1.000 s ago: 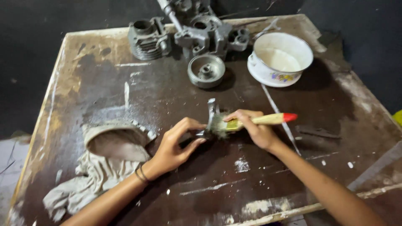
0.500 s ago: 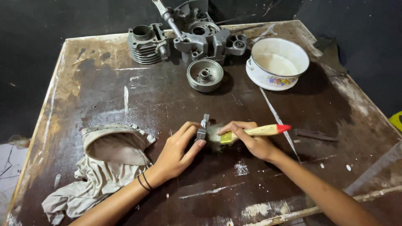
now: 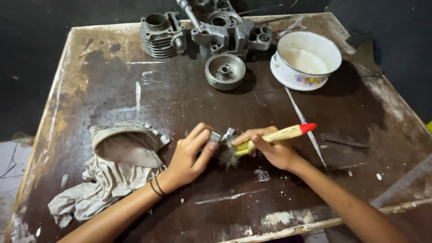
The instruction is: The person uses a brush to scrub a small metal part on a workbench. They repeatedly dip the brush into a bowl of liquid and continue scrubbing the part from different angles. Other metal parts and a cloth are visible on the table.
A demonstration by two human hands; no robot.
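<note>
A person's two bare hands work near the middle of a worn, paint-streaked brown table (image 3: 112,90), seen from above. The left hand (image 3: 189,157), with dark bands at the wrist, is closed around a small grey metal part (image 3: 221,136), thumb and fingers pinching it just above the tabletop. The right hand (image 3: 270,146) grips a paintbrush (image 3: 270,137) with a pale wooden handle and red tip; the handle points toward 2 o'clock and the bristles press against the metal part, at 9 o'clock from the right hand. The two hands nearly touch around the part.

At 9 o'clock from the left hand lies a crumpled beige cloth (image 3: 112,166). Well apart, at 12 o'clock along the table's far edge, sit grey engine pieces: a finned cylinder (image 3: 161,29), a larger engine casing (image 3: 225,27) just beside it, and a round metal drum (image 3: 225,71) in front of them. At 1 o'clock stands a white enamel bowl (image 3: 308,58) with a flower pattern, holding a pale liquid.
</note>
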